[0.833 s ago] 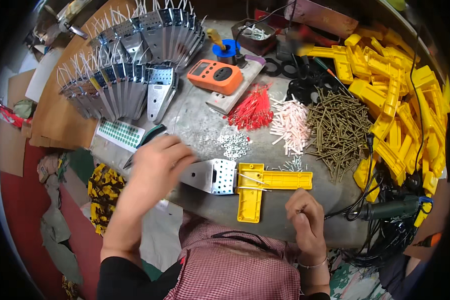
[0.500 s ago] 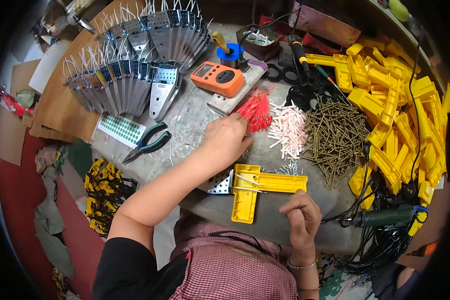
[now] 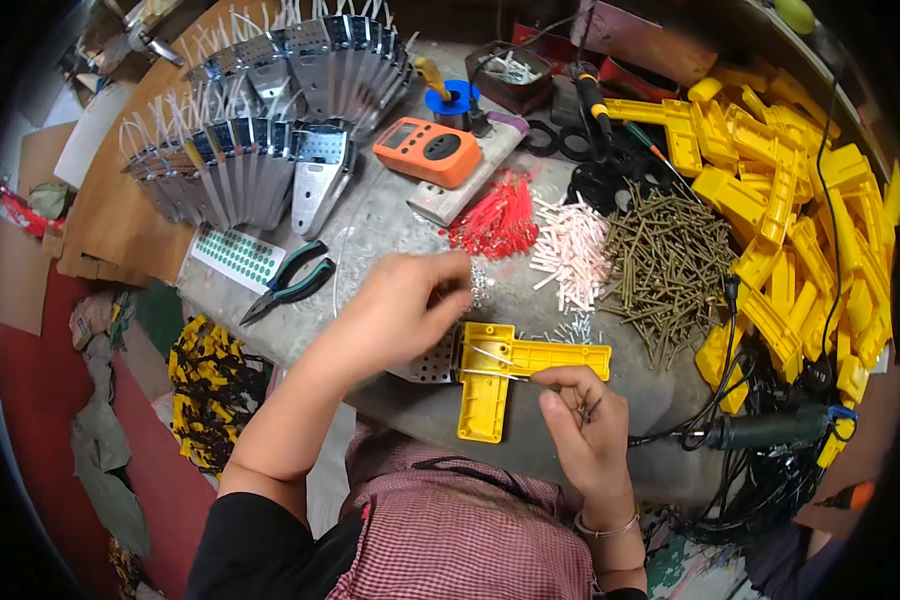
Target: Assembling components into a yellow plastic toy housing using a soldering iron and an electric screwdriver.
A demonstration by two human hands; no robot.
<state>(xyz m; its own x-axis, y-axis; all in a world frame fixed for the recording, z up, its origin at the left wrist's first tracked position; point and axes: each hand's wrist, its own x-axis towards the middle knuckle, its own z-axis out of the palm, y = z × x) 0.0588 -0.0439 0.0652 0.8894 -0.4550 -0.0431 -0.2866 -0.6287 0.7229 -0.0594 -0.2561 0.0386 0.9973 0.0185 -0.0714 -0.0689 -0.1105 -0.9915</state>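
Note:
A yellow T-shaped plastic housing (image 3: pixel 486 408) lies open side up on the bench in front of me. A perforated metal plate (image 3: pixel 428 365) joins its left side, and two white wires (image 3: pixel 492 374) run across its middle. My right hand (image 3: pixel 592 428) is closed at the housing's right arm, its index fingertip and thumb at the end of the lower wire. Something small and dark shows between its curled fingers, too small to name. Above the plate, my left hand (image 3: pixel 400 308) is slightly blurred, with fingers curled toward the thumb; whatever they hold is hidden.
Piles of red pieces (image 3: pixel 495 218), pale pink tubes (image 3: pixel 570 250) and brass-coloured screws (image 3: pixel 667 262) lie beyond the housing. Yellow housings (image 3: pixel 770 220) heap at right beside a corded power tool (image 3: pixel 770 432). Pliers (image 3: pixel 292 280), an orange multimeter (image 3: pixel 427 152) and metal plates (image 3: pixel 220 165) stand left.
My left hand has moved from the red pile back toward the metal plate. My right hand has come over the housing's right arm, its fingertips meeting the wire end.

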